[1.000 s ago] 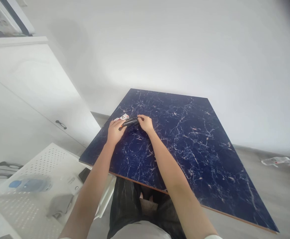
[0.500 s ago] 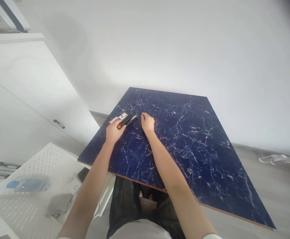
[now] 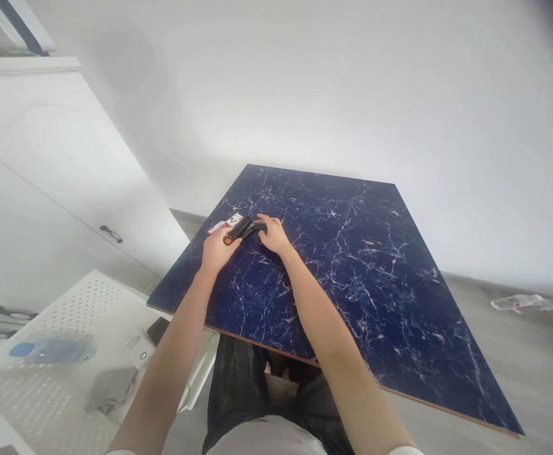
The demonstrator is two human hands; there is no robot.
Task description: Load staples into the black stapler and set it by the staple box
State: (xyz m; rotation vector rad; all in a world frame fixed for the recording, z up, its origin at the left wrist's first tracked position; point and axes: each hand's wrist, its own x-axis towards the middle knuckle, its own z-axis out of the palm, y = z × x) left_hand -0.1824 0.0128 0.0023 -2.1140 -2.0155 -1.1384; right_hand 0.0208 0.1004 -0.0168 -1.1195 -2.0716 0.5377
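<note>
A black stapler [image 3: 239, 230] with an orange patch at its rear end is held in my left hand [image 3: 216, 251], its jaw end pointing to the right. My left fingers are closed around its rear part. At the stapler's front end is my right hand [image 3: 273, 235], fingers stretched out and thumb apart from them. The fingertips are at or just beside the jaw; whether they touch it I cannot tell. Behind the stapler a small white and red box [image 3: 232, 219] shows in part, next to my left hand. Both hands are over the dark blue marbled table [image 3: 352, 272].
A white perforated surface [image 3: 81, 303] at lower left bears a plastic bottle with a blue cap [image 3: 60, 349], a grey item [image 3: 112, 387] and a dark flat object [image 3: 157, 330]. White cabinets [image 3: 58, 170] stand at left. A crumpled clear plastic piece [image 3: 527, 303] lies on the floor at right.
My right hand has moved left to the stapler's front end, and its curled fingers have stretched out. The stapler's jaw looks less widely spread. My left hand stays around the stapler.
</note>
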